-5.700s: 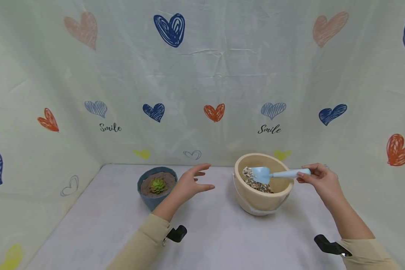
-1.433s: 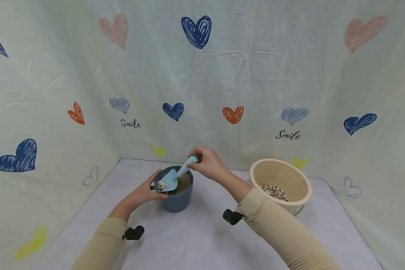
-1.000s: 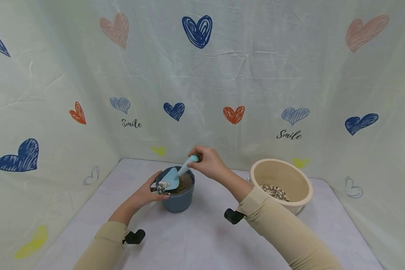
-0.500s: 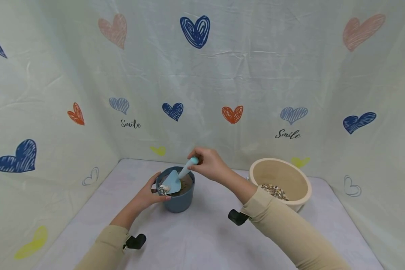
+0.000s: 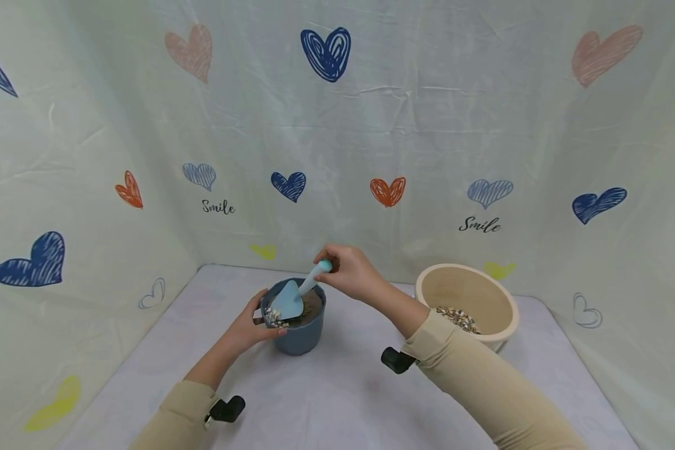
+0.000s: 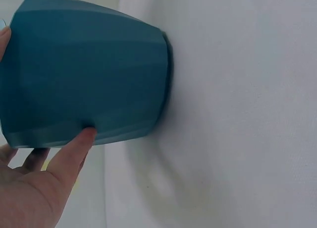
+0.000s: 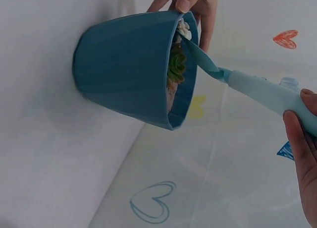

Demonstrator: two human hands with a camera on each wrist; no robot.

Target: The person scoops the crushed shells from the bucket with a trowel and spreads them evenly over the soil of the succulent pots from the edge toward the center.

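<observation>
At left centre in the head view stands a blue-grey flowerpot (image 5: pixel 299 340) of brown soil. My left hand (image 5: pixel 244 329) grips its left side near the rim, thumb along the front. My right hand (image 5: pixel 345 272) pinches the handle end of a light blue trowel (image 5: pixel 288 301), its blade slanting down into the pot. Whitish pebbles (image 5: pixel 274 316) lie at the blade's tip, against the inner left wall. A green succulent (image 7: pixel 177 65) shows under the blade in the right wrist view; the blade mostly hides it from above. The left wrist view shows my thumb pressed on the pot's wall (image 6: pixel 84 74).
To the right stands a cream bucket (image 5: pixel 480 300) with mixed gravel (image 5: pixel 457 319) at its bottom; my right forearm passes in front of it. Both rest on a table with a pale cloth (image 5: pixel 315 400). A curtain printed with hearts (image 5: pixel 388 191) hangs behind and at the sides.
The trowel went left from over the bucket to the pot, carrying pebbles. My left hand, earlier open beside the pot, now grips it. Lately the blade shifts slightly, with pebbles at the pot's left side.
</observation>
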